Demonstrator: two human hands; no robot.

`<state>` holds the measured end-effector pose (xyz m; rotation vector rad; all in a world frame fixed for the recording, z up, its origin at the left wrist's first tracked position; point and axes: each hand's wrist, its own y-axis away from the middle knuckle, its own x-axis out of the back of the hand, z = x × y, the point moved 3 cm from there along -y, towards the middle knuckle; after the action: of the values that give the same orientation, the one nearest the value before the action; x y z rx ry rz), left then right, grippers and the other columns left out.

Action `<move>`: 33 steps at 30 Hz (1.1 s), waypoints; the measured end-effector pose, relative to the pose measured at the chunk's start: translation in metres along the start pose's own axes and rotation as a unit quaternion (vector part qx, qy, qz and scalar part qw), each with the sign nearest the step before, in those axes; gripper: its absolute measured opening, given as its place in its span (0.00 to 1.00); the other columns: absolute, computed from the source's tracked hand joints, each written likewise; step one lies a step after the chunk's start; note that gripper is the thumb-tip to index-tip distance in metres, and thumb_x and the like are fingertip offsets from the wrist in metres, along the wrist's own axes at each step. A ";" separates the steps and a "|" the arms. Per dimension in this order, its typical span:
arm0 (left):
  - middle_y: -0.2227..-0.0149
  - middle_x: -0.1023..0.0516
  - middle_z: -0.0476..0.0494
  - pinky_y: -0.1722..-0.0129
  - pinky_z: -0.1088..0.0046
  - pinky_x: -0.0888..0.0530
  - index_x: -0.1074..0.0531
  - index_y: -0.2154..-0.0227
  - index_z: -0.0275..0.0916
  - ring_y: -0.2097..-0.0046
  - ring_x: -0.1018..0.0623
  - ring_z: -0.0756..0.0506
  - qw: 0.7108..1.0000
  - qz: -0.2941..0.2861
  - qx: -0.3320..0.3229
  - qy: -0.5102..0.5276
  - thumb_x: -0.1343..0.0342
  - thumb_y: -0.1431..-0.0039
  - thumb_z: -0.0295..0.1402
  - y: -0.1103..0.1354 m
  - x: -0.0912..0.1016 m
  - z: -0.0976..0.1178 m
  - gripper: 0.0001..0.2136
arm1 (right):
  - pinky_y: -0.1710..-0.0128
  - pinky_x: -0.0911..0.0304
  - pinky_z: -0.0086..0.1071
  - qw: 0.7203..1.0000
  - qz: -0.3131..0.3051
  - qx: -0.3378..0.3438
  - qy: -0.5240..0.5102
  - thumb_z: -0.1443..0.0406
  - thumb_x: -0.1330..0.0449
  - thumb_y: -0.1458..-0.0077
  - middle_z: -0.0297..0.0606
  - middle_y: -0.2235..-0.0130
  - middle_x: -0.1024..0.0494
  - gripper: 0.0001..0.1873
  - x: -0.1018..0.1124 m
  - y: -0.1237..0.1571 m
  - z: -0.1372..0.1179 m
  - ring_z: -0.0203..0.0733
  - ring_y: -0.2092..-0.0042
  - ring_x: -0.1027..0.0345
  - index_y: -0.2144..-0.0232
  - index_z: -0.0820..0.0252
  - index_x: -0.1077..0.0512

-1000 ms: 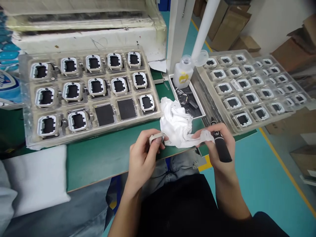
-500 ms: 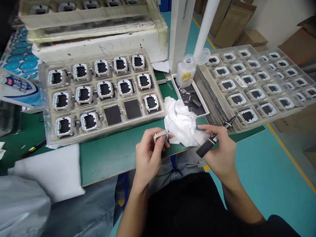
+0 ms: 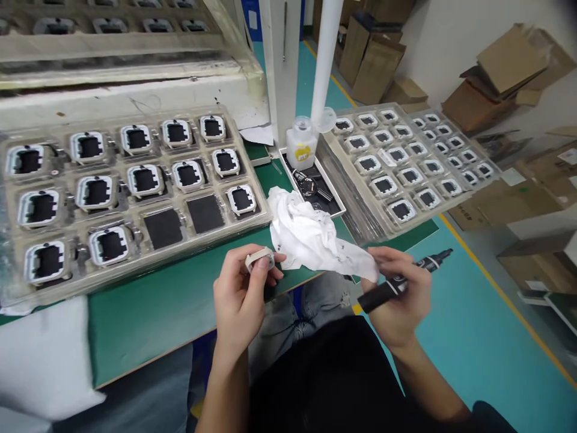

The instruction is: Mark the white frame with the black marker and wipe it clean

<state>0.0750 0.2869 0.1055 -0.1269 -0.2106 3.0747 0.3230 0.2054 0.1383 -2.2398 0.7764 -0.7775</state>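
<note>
Between the thumb and fingers of my left hand is a small beige watch case, seen edge-on over the table's front edge. My right hand grips a black marker pen, its tip pointing up and to the right. The same hand pinches a corner of a crumpled white cloth, which stretches from the table to my fingers. Left of the cloth, a clear tray holds rows of similar watch cases with pale rims, and two of its front pockets show only black squares.
A white bottle with an open lid stands in a shallow box beside black watch parts. Stacked trays of cases lie to the right. A post rises behind. Cardboard boxes lie beyond; folded white cloth lies at left.
The view has turned to the right. My right hand has drawn the cloth's corner away from the pile, pulling it taut. My left hand still holds the watch case.
</note>
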 end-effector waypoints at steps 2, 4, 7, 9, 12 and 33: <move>0.56 0.10 0.46 0.65 0.72 0.19 0.23 0.49 0.43 0.64 0.14 0.48 1.000 0.002 0.000 -0.001 0.36 0.19 0.38 0.000 0.000 0.000 0.06 | 0.51 0.13 0.55 0.999 -0.009 0.029 -0.024 0.73 0.29 0.38 0.40 0.49 0.15 0.23 -0.020 -0.010 0.003 0.54 0.51 0.13 0.47 0.45 0.27; 0.57 0.10 0.45 0.66 0.72 0.19 0.23 0.49 0.42 0.64 0.14 0.48 1.000 0.000 -0.001 0.000 0.36 0.19 0.38 0.000 -0.001 0.001 0.06 | 0.47 0.14 0.56 0.998 -0.031 0.054 -0.001 0.74 0.34 0.35 0.41 0.47 0.16 0.20 -0.040 -0.022 0.004 0.54 0.48 0.13 0.48 0.46 0.28; 0.57 0.10 0.45 0.65 0.73 0.19 0.24 0.49 0.42 0.64 0.15 0.48 1.000 0.001 0.002 0.004 0.36 0.19 0.39 -0.001 -0.001 0.001 0.07 | 0.43 0.19 0.58 0.988 -0.097 0.055 0.104 0.77 0.40 0.35 0.47 0.39 0.15 0.18 -0.054 -0.030 0.005 0.59 0.38 0.17 0.50 0.49 0.28; 0.57 0.10 0.45 0.65 0.73 0.20 0.24 0.49 0.42 0.64 0.15 0.48 1.000 0.006 0.008 0.004 0.37 0.19 0.40 -0.001 -0.001 0.001 0.08 | 0.42 0.22 0.60 0.985 -0.122 0.023 0.118 0.76 0.39 0.37 0.48 0.34 0.17 0.15 -0.046 -0.026 0.003 0.61 0.36 0.19 0.54 0.51 0.29; 0.56 0.10 0.44 0.66 0.73 0.20 0.24 0.49 0.42 0.65 0.15 0.48 1.000 0.016 0.016 -0.001 0.38 0.19 0.43 -0.002 -0.002 0.002 0.10 | 0.46 0.24 0.59 0.996 -0.053 -0.028 0.069 0.72 0.34 0.38 0.43 0.38 0.14 0.13 -0.018 -0.014 -0.003 0.59 0.45 0.18 0.58 0.49 0.31; 0.57 0.10 0.43 0.66 0.74 0.21 0.23 0.48 0.43 0.65 0.16 0.48 0.999 0.026 0.030 0.014 0.39 0.19 0.44 -0.005 -0.002 0.000 0.10 | 0.50 0.26 0.51 0.956 -0.146 0.168 0.191 0.74 0.37 0.38 0.44 0.44 0.13 0.15 -0.051 -0.065 0.002 0.59 0.48 0.21 0.53 0.51 0.27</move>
<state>0.0774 0.2914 0.1068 -0.1738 -0.1159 3.1247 0.3120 0.2820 0.1677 -1.9378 0.4398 -1.4040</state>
